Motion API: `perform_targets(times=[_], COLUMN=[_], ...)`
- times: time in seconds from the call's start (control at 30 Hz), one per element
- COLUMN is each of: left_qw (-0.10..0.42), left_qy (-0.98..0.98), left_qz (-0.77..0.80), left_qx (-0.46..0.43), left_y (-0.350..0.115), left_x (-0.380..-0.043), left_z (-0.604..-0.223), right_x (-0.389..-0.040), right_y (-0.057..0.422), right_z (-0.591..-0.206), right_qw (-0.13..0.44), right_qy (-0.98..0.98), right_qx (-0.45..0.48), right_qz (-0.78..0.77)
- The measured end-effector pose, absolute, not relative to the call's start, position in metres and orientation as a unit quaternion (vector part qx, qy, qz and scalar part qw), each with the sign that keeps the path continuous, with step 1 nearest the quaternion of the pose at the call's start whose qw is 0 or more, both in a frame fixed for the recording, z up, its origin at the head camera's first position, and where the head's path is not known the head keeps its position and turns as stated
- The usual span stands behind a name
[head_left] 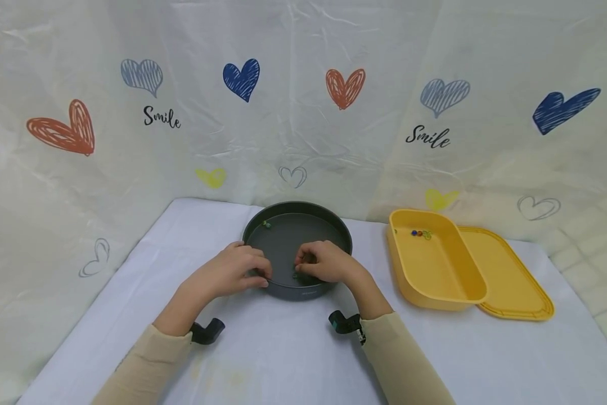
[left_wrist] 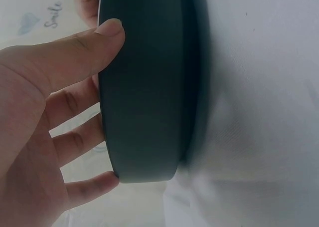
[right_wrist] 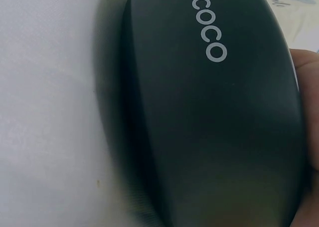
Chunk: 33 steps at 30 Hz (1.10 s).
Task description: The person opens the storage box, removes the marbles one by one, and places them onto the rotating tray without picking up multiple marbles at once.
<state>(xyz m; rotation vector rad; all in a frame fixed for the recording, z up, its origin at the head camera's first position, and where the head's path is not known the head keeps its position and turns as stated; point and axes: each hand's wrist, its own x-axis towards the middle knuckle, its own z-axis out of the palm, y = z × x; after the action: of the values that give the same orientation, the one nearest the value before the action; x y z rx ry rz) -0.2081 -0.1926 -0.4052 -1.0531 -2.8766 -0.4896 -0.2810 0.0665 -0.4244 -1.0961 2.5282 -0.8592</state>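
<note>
A dark round pan (head_left: 303, 228) stands on the white-covered table. At its near left rim, my left hand (head_left: 239, 270) holds on, the thumb lying on the outer wall and the fingers behind the rim, as the left wrist view shows. Inside the pan is my right hand (head_left: 328, 261), fingers bent and thumb close to the index fingertip. Small green marbles (head_left: 295, 275) lie right at those fingertips; I cannot tell whether one is pinched. Several more green marbles (head_left: 266, 224) sit by the far left wall. In the right wrist view, the pan wall mostly hides the right fingers (right_wrist: 309, 87).
To the right stands a yellow box (head_left: 437, 270) with a few small marbles (head_left: 420, 233) near its far end, blue, orange and green. Its yellow lid (head_left: 511, 275) lies flat beside it, partly behind the box. A heart-printed sheet (head_left: 293, 129) hangs behind the table.
</note>
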Motion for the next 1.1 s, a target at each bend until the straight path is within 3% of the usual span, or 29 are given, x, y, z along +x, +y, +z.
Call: perform_targets(times=[0.7, 1.1], left_qw=[0.019, 0.021], left_qy=[-0.927, -0.925], left_qz=[-0.166, -0.169], left_qx=[-0.336, -0.339], left_y=[-0.192, -0.192], left_x=[-0.208, -0.207], left_z=[-0.404, -0.405], right_x=[-0.285, -0.296], right_y=[0.08, 0.118], right_z=[-0.412, -0.396], right_qw=[0.13, 0.049], right_qy=[0.846, 0.836], right_qx=[-0.353, -0.265], right_qz=[-0.378, -0.479])
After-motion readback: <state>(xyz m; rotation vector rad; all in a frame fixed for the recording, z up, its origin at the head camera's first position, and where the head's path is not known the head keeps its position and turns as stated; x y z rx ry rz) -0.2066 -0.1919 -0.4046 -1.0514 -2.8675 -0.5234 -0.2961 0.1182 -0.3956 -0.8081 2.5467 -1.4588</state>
